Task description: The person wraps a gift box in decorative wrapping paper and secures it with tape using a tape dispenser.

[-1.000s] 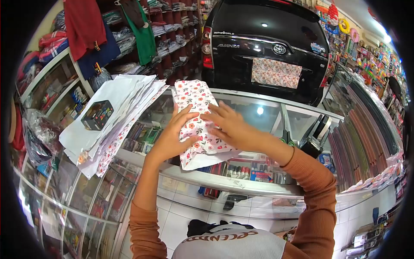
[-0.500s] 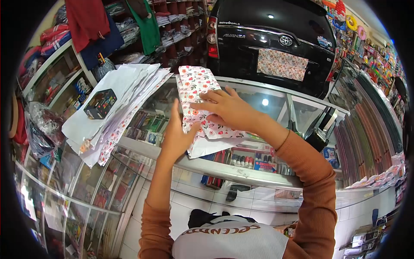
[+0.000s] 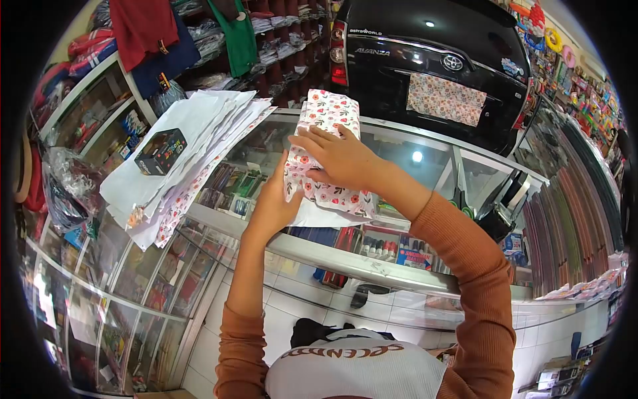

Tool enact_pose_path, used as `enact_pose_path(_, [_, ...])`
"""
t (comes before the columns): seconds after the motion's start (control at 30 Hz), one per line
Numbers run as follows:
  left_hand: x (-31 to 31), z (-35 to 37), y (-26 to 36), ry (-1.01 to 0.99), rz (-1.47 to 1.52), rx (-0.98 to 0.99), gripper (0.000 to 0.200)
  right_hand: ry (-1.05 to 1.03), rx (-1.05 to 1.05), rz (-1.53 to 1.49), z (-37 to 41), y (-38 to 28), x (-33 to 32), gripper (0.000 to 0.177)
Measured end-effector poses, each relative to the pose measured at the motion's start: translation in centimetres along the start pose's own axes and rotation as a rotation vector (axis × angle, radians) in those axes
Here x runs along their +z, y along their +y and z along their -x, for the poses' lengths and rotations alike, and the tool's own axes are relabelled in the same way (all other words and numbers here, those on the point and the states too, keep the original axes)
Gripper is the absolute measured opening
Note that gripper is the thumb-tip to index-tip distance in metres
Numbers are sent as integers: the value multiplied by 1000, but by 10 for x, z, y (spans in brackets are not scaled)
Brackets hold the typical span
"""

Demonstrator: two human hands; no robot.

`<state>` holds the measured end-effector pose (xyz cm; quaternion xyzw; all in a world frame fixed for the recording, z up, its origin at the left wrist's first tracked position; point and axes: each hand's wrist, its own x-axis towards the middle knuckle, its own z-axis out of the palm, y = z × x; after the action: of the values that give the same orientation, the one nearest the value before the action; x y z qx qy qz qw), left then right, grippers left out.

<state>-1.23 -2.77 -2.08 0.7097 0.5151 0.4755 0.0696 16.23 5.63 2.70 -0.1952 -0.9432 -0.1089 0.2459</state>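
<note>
A package wrapped in white floral gift paper point(image 3: 330, 110), printed with red flowers and dark leaves, lies on the glass counter. Along its left edge, my left hand point(image 3: 272, 203) holds the paper, with its thumb on the near side and its fingertips partly hidden. My right hand point(image 3: 342, 156) lies over the top of the package, fingers stretched out and pressing the paper. Under the near end shows a plain white sheet point(image 3: 319, 216). What is inside the wrapping is hidden.
Left on the counter is a stack of paper sheets point(image 3: 186, 143) with a small black box point(image 3: 161, 152) on it. To the right are scissors point(image 3: 459, 179), a black tape dispenser point(image 3: 502, 209) and upright stacked sheets point(image 3: 571, 226). A black car point(image 3: 432, 50) stands beyond the counter.
The view has shifted slightly. The package now sits more upright and further from me, and both hands have moved with it. My left hand has closed in against its left edge.
</note>
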Motion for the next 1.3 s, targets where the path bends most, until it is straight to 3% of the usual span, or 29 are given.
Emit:
enact_pose_path(0.07, [0,3,2,-7,-13,4,77,-29,-1,8,0,-1,1,52])
enact_pose_path(0.17, [-2,-3,22,-113,-190,-313,76,-158,26,-6,-6,-4,-9,55])
enact_pose_path(0.23, [-4,2,9,-72,-9,-165,66,-276,71,-36,-13,-7,-22,54])
enact_pose_path(0.3, [-9,4,8,-72,153,-53,60,-250,85,-34,-19,-9,-18,51])
enact_pose_path(0.33, [-13,5,10,-112,228,-152,53,-233,85,-19,-19,-11,-16,49])
enact_pose_path(0.43, [-13,6,12,-109,28,-213,50,-156,69,5,-17,-13,-10,48])
enact_pose_path(0.47, [-8,5,11,-54,-89,-124,47,-129,59,11,-17,-13,-10,47])
enact_pose_path(0.57, [7,7,20,52,-359,-129,46,-122,52,37,-15,-14,-8,52])
enact_pose_path(0.6, [6,4,30,-20,-328,-289,48,-113,42,49,-14,-14,-7,54])
enact_pose_path(0.7, [5,8,21,42,-289,-159,29,-80,22,67,-13,-13,-3,62])
enact_pose_path(0.73, [2,9,20,19,-205,-137,35,-68,23,65,-12,-12,-2,64])
enact_pose_path(0.83, [11,7,6,232,47,13,42,-77,27,84,-11,-11,-2,68])
enact_pose_path(0.97, [2,0,26,65,-275,-144,46,-112,27,96,-12,-12,-3,70])
enact_pose_path(1.07, [5,2,19,144,-391,7,42,-129,37,105,-13,-14,-5,70])
enact_pose_path(1.17, [-3,-1,30,62,-338,-152,38,-105,28,91,-11,-13,-3,69])
enact_pose_path(1.2, [-4,-2,34,132,-255,-146,33,-103,24,86,-12,-12,-3,68])
enact_pose_path(1.3, [-12,-9,31,69,-313,-139,32,-109,30,97,-12,-13,-3,68])
